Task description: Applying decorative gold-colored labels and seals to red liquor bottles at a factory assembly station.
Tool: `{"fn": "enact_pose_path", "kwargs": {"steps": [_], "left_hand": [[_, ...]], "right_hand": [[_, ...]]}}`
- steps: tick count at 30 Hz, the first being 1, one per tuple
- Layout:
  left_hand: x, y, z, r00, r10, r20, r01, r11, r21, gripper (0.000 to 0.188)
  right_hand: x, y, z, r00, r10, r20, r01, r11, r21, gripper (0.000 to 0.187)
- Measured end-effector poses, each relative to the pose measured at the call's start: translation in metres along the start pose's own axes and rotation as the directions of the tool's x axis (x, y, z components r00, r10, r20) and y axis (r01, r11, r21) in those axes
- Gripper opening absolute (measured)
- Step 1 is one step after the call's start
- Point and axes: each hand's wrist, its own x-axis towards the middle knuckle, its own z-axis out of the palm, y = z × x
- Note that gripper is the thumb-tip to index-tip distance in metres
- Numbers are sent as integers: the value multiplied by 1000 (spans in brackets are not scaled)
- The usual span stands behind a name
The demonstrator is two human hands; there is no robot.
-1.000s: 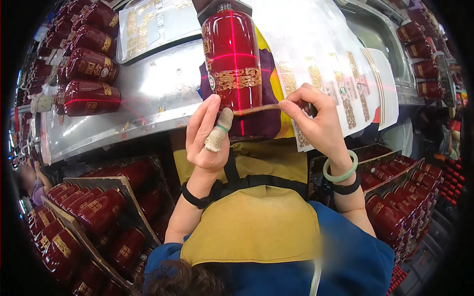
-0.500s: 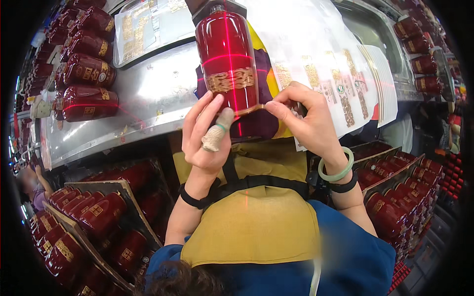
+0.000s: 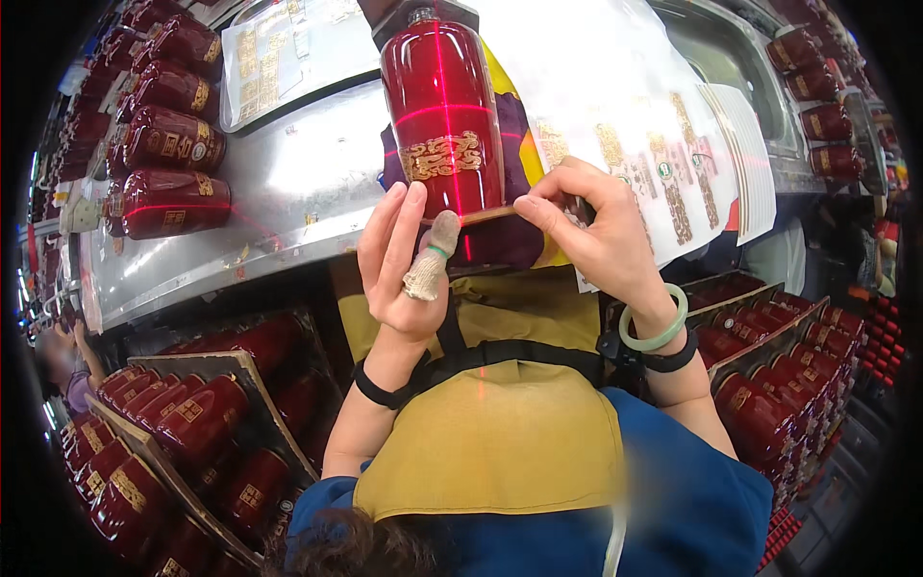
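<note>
A glossy dark red bottle (image 3: 444, 106) lies with its neck away from me in a dark holder (image 3: 428, 17), over purple and yellow cloth (image 3: 514, 144). A gold ornament (image 3: 444, 156) sits on its lower body. Along the base edge runs a thin gold strip (image 3: 490, 213), its right end reaching my fingertips. My right hand (image 3: 596, 226) pinches that end between thumb and forefinger. My left hand (image 3: 404, 260) has its fingers stretched apart at the bottle's lower left, and its thumb, in a cloth finger cot (image 3: 428, 264), touches the base. Red laser lines cross the bottle.
White sheets (image 3: 615, 77) with gold ornaments lie right of the bottle, beside a metal basin (image 3: 726, 58). A tray of gold pieces (image 3: 288, 62) is at the far left. Red bottles (image 3: 178, 202) line the metal table; crates (image 3: 202, 361) of bottles flank me below.
The bottle has turned slightly, its gold ornament shifting left. My left fingers have slid down a little toward the base edge. My right hand stays in its pinch, nearly unmoved.
</note>
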Motion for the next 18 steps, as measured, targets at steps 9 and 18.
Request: {"fn": "enact_pose_path", "kwargs": {"steps": [9,18], "left_hand": [[5,3,6,1000,-14,-7,13,994,-108,34],[-12,-3,2,989,-144,-39,137,980,-144,39]], "right_hand": [[3,3,7,999,-36,-23,37,998,43,18],[3,-1,10,999,-50,-18,52,995,87,18]]}}
